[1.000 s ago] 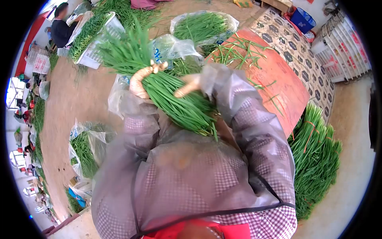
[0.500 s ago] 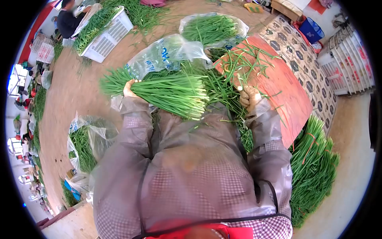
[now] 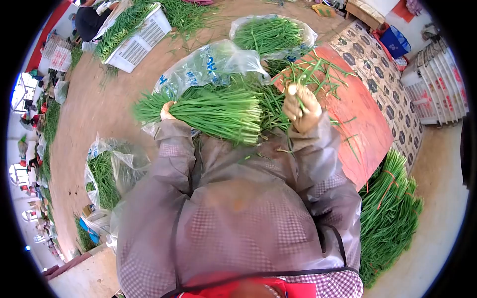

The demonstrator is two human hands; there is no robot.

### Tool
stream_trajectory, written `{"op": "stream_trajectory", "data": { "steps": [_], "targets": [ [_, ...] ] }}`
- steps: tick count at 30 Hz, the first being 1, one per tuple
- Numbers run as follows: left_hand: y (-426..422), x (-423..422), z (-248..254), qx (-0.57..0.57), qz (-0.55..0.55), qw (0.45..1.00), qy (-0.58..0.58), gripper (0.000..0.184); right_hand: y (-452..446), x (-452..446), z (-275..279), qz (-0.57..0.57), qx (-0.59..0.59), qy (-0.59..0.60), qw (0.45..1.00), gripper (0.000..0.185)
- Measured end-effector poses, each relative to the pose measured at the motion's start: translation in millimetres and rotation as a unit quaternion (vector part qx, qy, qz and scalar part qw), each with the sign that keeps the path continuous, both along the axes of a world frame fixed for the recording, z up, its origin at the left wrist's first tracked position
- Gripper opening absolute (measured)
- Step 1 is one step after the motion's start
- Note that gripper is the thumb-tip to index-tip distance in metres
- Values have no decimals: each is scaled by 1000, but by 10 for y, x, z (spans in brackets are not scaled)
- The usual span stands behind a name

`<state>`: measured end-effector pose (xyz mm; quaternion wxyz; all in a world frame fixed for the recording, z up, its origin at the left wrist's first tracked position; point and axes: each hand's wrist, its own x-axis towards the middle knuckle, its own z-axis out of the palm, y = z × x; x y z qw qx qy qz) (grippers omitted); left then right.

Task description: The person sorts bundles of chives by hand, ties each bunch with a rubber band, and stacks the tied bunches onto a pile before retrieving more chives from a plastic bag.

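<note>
My left hand [image 3: 168, 111] is wrapped round the leafy end of a thick bunch of green chives [image 3: 218, 113]. The bunch lies sideways over my lap, with its pale cut ends pointing right. To the right of those ends, my right hand [image 3: 304, 110] is raised and closed on a few thin chive stalks [image 3: 301, 102]. A pale tip shows at its thumb; whether it is a cover or the nail I cannot tell. Loose chives [image 3: 271, 107] lie under and beside the bunch, partly in a clear plastic bag [image 3: 198, 69] with blue print.
A reddish board [image 3: 360, 119] with scattered stalks lies on the right. Below it stand tied chives [image 3: 390, 213]. Bagged chives [image 3: 268, 36] are ahead, another bag [image 3: 104, 179] at left. A person [image 3: 88, 22] sits by a white crate [image 3: 141, 42]. Stacked white crates [image 3: 435, 87] stand far right.
My right hand has risen from beside the board and moved slightly left, towards the bunch's cut ends. My left hand still grips the bunch, slightly shifted right.
</note>
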<state>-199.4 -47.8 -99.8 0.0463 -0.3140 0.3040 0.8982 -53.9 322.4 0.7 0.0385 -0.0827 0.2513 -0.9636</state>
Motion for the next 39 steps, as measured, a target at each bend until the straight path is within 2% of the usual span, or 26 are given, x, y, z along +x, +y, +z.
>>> {"op": "stream_trajectory", "data": {
  "steps": [1,2,3,5,6,8,10,12,14,16,17,19,20,21,23,24,25,26,28,30,32,34,35,36,37,39],
  "targets": [
    [59,22,74,-19,11,1000,-20,19,57,54,-36,12,154,57,986,16],
    [64,25,67,-19,11,1000,-20,19,-48,133,133,53,328,-1,943,20],
    [68,29,59,-14,5,1000,-13,20,-186,192,321,160,489,-40,857,31],
    [118,77,126,-11,-3,1000,-8,21,-472,129,22,137,746,178,627,46],
    [199,132,262,-25,-5,999,-22,22,-576,111,-169,162,827,160,514,48],
    [188,123,231,-38,-7,999,-36,24,-715,171,-530,38,843,170,508,40],
    [11,14,-70,-40,-3,998,-45,27,-638,214,-511,140,892,142,406,26],
    [85,84,85,-22,3,998,-55,22,-374,383,-506,56,872,106,474,20],
    [98,129,142,15,-35,997,-66,26,8,379,-926,90,909,-34,405,21],
    [114,128,143,7,-36,998,-56,28,292,435,-992,25,864,-17,503,29],
    [140,134,143,-1,-34,998,-47,29,351,397,-948,61,813,-41,577,41],
    [219,182,174,-3,-20,999,-37,26,-8,274,-1016,-44,602,-114,789,47],
    [250,193,199,-4,-3,1000,-24,23,-282,183,-961,-109,524,-109,838,57],
    [231,166,159,-5,-4,1000,-23,23,-648,155,-836,-146,419,-107,890,54],
    [92,55,11,32,4,999,18,17,-709,173,-378,-13,492,-88,866,44],
    [-24,11,-45,30,6,999,18,17,-811,159,-564,29,381,-112,917,40],
    [-137,-29,-90,68,-7,994,87,15,-752,212,-424,86,351,-180,915,35],
    [-162,-32,-56,108,-18,982,156,12,-683,295,-271,50,370,-248,894,29],
    [-162,-21,70,87,19,986,139,12,-281,373,-463,99,345,-193,913,19],
    [-165,77,177,31,18,990,136,13,-89,517,-478,29,316,-228,921,21],
    [-256,52,113,88,-46,974,204,16,2,566,-384,27,307,-220,925,22],
    [-196,54,152,126,6,971,201,16,-154,461,-217,76,444,-152,880,27],
    [-96,86,232,128,5,971,202,16,-319,380,-281,43,530,-45,846,37],
    [12,129,312,68,22,982,175,14,-501,346,-344,-27,597,35,801,43],
    [66,152,353,8,39,988,148,13,-651,278,-206,-54,683,92,723,47],
    [71,132,353,35,24,982,184,12,-987,157,-514,-31,666,32,744,35]
  ]
}}
